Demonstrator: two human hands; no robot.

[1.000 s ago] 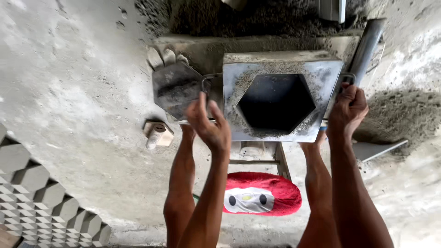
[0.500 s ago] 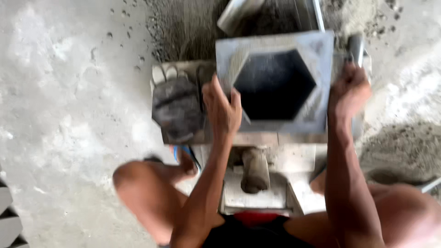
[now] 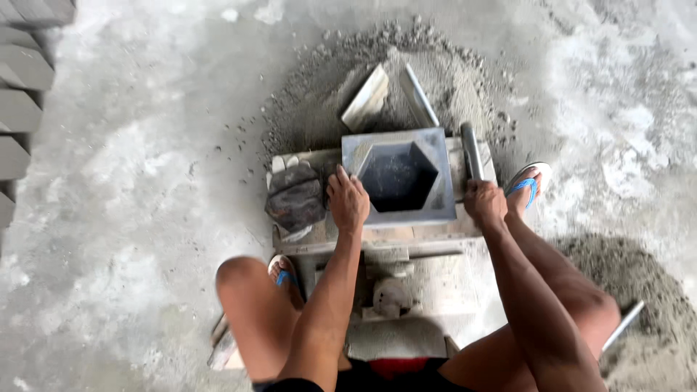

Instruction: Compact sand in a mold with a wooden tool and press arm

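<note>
A square grey metal mould [image 3: 435,207] with a dark hexagonal opening sits on a low wooden stand [image 3: 406,234]. My left hand [image 3: 347,198] grips the mould's left side. My right hand [image 3: 484,203] holds its right side, beside a grey pipe-like handle [image 3: 471,150]. I am crouched over the stand, knees either side, feet in blue-strapped sandals [image 3: 528,183].
A dirty glove or rag [image 3: 295,199] lies on the stand left of the mould. Behind it is a heap of grey cement mix [image 3: 450,80] with a trowel-like board [image 3: 367,98] and a bar in it. Hexagonal pavers [image 3: 18,87] line the far left. Another heap is at lower right [image 3: 653,305].
The view has pulled back and up, so the mould looks smaller and lower on the stand. Both hands remain on its sides. My knees and feet have come into view.
</note>
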